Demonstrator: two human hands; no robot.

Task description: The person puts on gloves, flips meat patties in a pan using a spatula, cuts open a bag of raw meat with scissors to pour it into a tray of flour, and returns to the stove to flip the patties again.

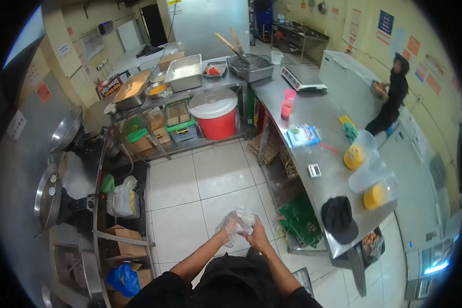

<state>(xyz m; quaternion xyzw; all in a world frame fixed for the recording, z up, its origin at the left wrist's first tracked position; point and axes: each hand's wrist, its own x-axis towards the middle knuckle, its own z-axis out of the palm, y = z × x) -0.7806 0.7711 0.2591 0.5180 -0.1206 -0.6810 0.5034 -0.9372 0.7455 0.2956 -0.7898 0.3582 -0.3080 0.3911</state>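
In front of my body, above the tiled floor, my left hand (231, 227) is inside or behind a clear, crumpled plastic glove or bag (245, 218); its fingers are blurred by the plastic. My right hand (256, 233) pinches the same plastic from the right side, its fingers bent around the edge. The two hands are close together, near the bottom middle of the view.
At right, a steel table (313, 197) bears a black cap (339, 219), jugs of yellow liquid (354, 155) and a scale (304, 77). A red bucket (216, 126) stands under the back counter. Woks (49, 197) line the left. A person (393, 95) stands by white freezers (349, 72).
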